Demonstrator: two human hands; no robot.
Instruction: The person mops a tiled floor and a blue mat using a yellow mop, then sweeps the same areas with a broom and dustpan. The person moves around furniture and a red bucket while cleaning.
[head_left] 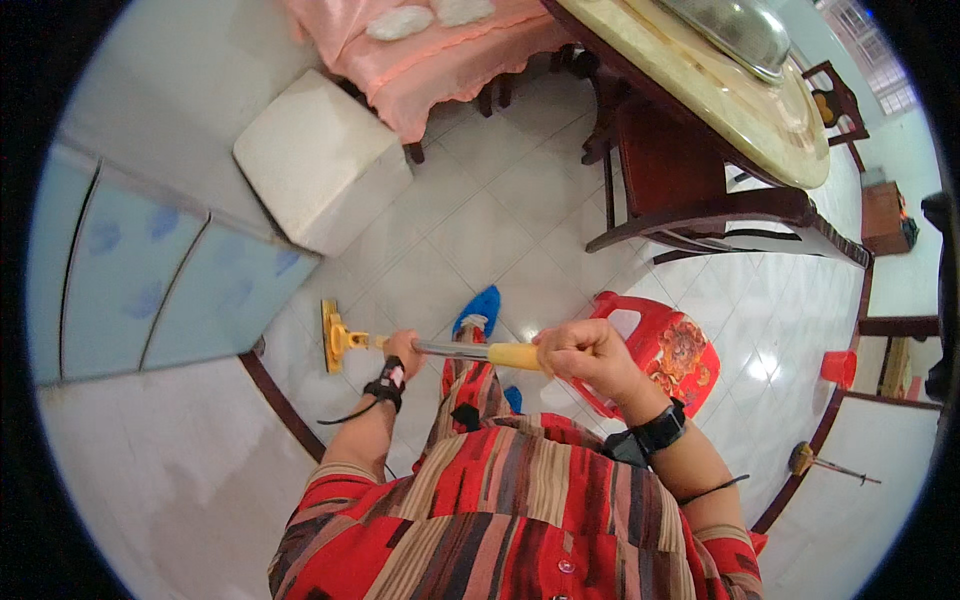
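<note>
Left hand (403, 350) closed round pole (455, 349) of mop (345, 339), right hand (585, 358) closed round yellow handle (514, 356), 1 red stool (672, 350) to its right.

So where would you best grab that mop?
Probably by the yellow grip, from the wearer's side: the mop lies crosswise in front of the body, with its wide head at far left. The slim shaft lets fingers wrap round. The right hand holds the grip's end; the left hand steadies near the head.
</note>
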